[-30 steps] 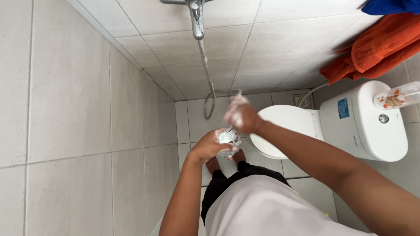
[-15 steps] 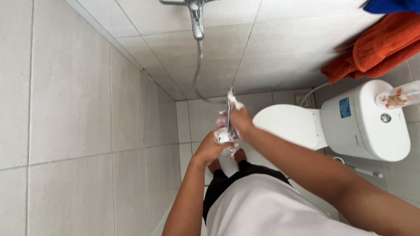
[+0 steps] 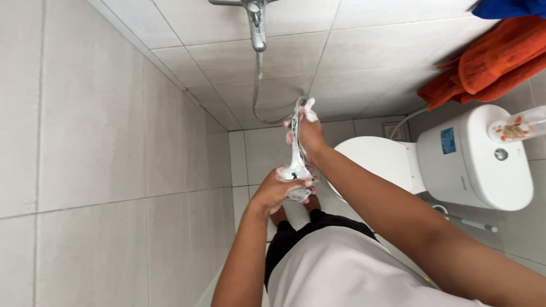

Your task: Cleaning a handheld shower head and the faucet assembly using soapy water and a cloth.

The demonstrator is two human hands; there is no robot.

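I stand in a tiled bathroom with a chrome hand shower [image 3: 296, 154] held upright between my hands, covered in white foam. My left hand [image 3: 276, 190] grips its round head at the bottom. Higher up, my right hand [image 3: 310, 133] is closed around the top of the handle, foam on the fingers. A metal hose [image 3: 259, 108] loops from the handle's top to the wall tap [image 3: 257, 25] above.
A white toilet [image 3: 375, 159] with its lid shut and cistern [image 3: 478, 165] stands to the right. A clear bottle [image 3: 520, 128] lies on the cistern. Orange towels [image 3: 489, 62] and a blue cloth [image 3: 506, 7] hang at the upper right. Tiled walls close in on the left.
My right hand slid down to the shower head, then back up along the handle to its top. The hose swung with it. My left hand kept its grip on the head.
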